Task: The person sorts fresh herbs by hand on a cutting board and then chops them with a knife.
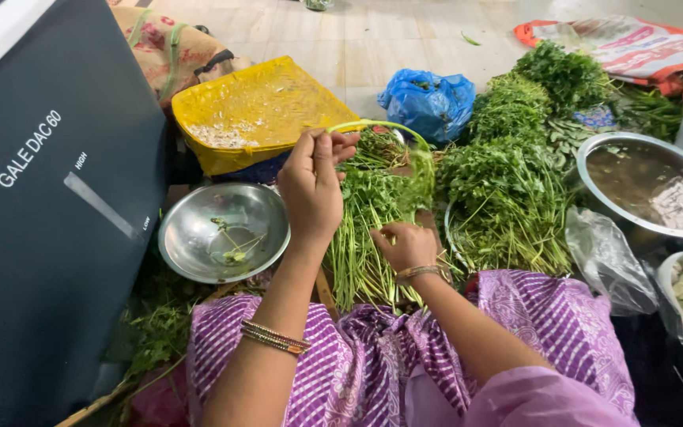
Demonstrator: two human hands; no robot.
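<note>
We have our left hand (pixel 311 188) raised over the bunch of green stalks (pixel 367 229), fingers drawn narrow and pinched on a thin stem at their tips. Our right hand (pixel 406 245) sits lower and nearer to us, fingers curled into the same bunch and gripping a few stalks near their cut ends. The bunch lies between our two hands and runs away from us, its leafy tops beyond the left fingertips.

Just to the left of our left hand rests a steel bowl (pixel 191 237) with a few green scraps in it. Beyond that hand lies a yellow tray (pixel 278 99) holding pale bits. To the right of our right hand spreads a larger heap of leafy herbs (pixel 507 174), and beyond it a blue plastic bag (pixel 430 101). Farther right stands a steel pan of murky water (pixel 594 170), well apart from both hands. Purple striped cloth (pixel 547 316) covers our lap beneath our forearms.
</note>
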